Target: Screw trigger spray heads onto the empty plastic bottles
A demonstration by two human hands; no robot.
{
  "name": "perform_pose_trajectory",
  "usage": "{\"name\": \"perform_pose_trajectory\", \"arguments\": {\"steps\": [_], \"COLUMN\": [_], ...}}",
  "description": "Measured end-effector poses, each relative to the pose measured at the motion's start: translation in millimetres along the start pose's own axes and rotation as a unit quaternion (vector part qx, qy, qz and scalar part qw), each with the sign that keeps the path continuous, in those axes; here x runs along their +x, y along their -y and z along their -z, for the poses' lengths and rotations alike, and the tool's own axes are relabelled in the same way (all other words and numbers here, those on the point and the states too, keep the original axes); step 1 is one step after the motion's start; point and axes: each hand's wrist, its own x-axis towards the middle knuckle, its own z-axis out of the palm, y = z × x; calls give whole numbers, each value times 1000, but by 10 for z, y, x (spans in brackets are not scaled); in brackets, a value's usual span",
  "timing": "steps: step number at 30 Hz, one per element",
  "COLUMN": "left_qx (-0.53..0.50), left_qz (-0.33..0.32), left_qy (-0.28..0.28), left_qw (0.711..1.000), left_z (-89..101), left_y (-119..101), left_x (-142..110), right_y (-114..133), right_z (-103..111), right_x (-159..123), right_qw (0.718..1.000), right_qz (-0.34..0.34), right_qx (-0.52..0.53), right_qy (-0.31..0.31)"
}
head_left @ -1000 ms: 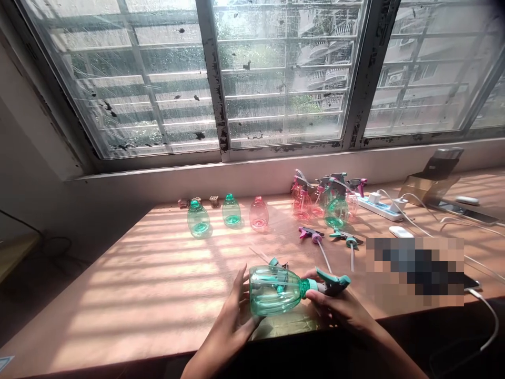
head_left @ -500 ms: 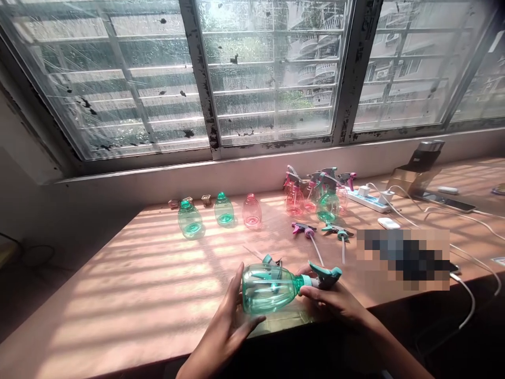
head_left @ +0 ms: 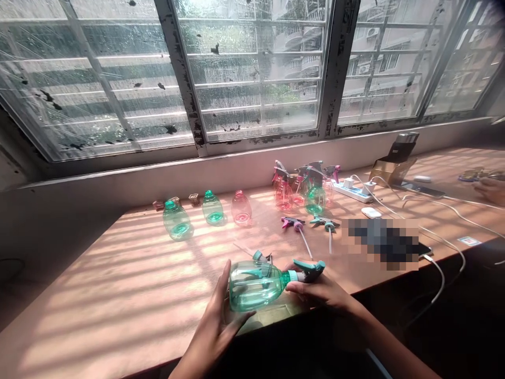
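A clear green spray bottle (head_left: 256, 289) lies sideways between my hands, its teal trigger head (head_left: 311, 270) pointing right. My left hand (head_left: 218, 316) cups the base, fingers up behind it and thumb below. With thumb and fingers my right hand (head_left: 325, 292) grips the collar at the neck; some fingers are hidden. Just behind the bottle lies a loose teal trigger head (head_left: 258, 256), partly seen through the plastic. Farther back are a pink trigger head (head_left: 294, 224) and another teal trigger head (head_left: 327, 223), each with a tube.
Two green bottles (head_left: 176, 223) and a pink bottle (head_left: 241, 210) stand topless at the back. Assembled spray bottles (head_left: 314, 197) cluster right of them. A power strip (head_left: 353, 190), cables, a white case (head_left: 371, 212) and a blurred-out item (head_left: 382, 242) lie rightward. Another person's hand (head_left: 491, 188) shows far right.
The view has swung right, so everything sits farther left in the picture. Another person's hand has come into sight at the far right. My grip on the bottle looks the same.
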Motion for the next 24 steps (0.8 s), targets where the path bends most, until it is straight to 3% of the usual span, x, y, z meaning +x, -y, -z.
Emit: {"name": "perform_pose_trajectory", "arguments": {"steps": [9,13,24], "left_qx": [56,72,65], "left_qz": [16,-8,16], "left_qy": [12,13,33], "left_qw": [998,997,997], "left_z": [33,39,29], "left_y": [-116,-160,-100], "left_x": [-23,-8,-43], "right_y": [25,2,-4], "right_z": [-12,-26,-22], "right_x": [-32,-31,-23], "right_qw": [1000,1000,999], "right_qz": [-20,-24,-45], "right_qx": [9,11,14], "right_qy": [12,12,12]}}
